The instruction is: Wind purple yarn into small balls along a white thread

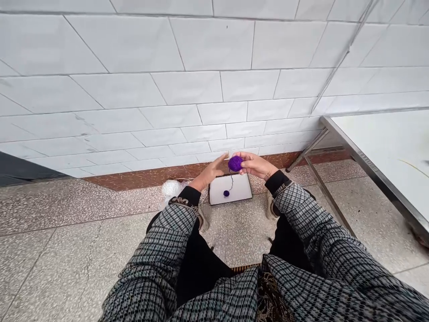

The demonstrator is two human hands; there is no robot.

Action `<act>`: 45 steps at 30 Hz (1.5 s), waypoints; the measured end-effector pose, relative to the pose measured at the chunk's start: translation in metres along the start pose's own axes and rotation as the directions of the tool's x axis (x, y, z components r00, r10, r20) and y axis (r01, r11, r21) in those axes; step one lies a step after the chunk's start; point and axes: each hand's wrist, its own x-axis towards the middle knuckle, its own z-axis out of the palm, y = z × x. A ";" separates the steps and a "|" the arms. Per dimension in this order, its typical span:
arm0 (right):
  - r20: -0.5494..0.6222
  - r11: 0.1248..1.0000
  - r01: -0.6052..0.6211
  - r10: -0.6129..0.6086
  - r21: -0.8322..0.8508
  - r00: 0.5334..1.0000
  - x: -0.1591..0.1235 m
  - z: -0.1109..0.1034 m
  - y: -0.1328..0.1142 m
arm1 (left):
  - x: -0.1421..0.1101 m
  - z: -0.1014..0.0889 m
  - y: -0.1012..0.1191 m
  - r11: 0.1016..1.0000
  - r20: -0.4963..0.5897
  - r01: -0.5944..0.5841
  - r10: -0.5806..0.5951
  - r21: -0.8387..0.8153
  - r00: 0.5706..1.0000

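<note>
A ball of purple yarn [235, 163] is held up in the fingers of my right hand [256, 164]. My left hand [212, 172] is just left of the ball, its thumb and fingers apart and nothing visible in them. From the ball a dark purple strand [232, 181] hangs down to a smaller purple yarn ball [226, 193]. That small ball lies in a shallow white box [239, 190] with dark edges, on the floor between my feet.
White yarn [170, 189] lies on the floor to the left, partly behind my left forearm. A metal-edged table [365, 161] stands at the right, its legs reaching the speckled floor [241, 237]. A white tiled wall [208, 89] rises in front of me.
</note>
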 end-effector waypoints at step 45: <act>-0.344 0.693 -0.168 -0.123 -0.702 0.931 0.021 -0.007 0.019 | -0.001 0.010 0.034 0.953 -0.091 -0.158 0.187 0.258 0.978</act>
